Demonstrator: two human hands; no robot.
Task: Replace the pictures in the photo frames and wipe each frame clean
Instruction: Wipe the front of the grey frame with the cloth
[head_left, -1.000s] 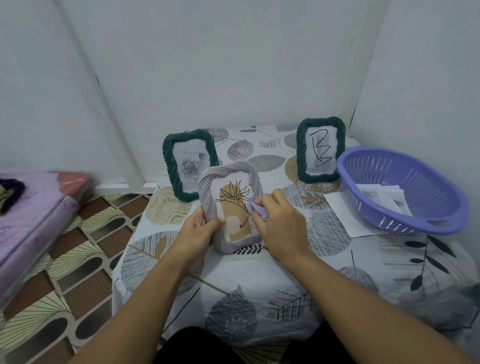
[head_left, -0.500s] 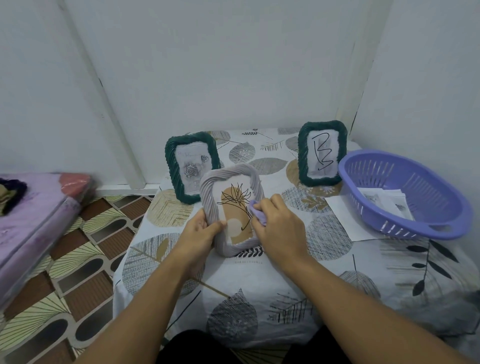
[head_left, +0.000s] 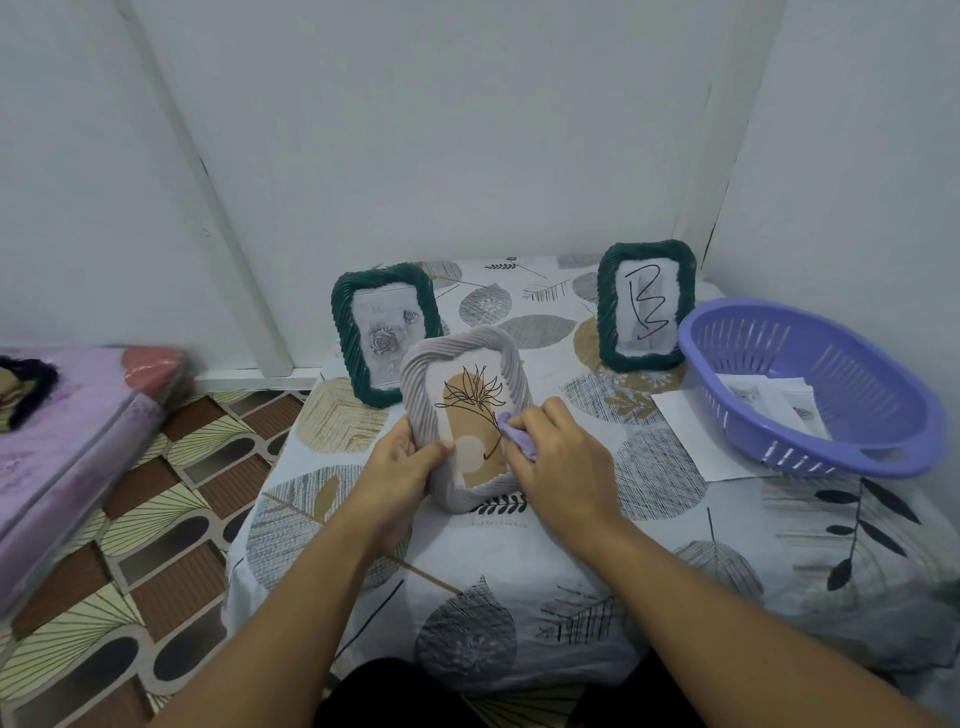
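Wiping the grey frame (head_left: 464, 415)
Left hand (head_left: 402, 460) grips its edge; right hand (head_left: 558, 457) pinches a cloth (head_left: 514, 439), seemingly against the glass.

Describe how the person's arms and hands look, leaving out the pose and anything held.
Both forearms are bare up to the bottom edge of the picture, with no sleeves in view. The left hand and the right hand show no gloves, rings, watch or bracelets. The fingernails look short and unpainted.
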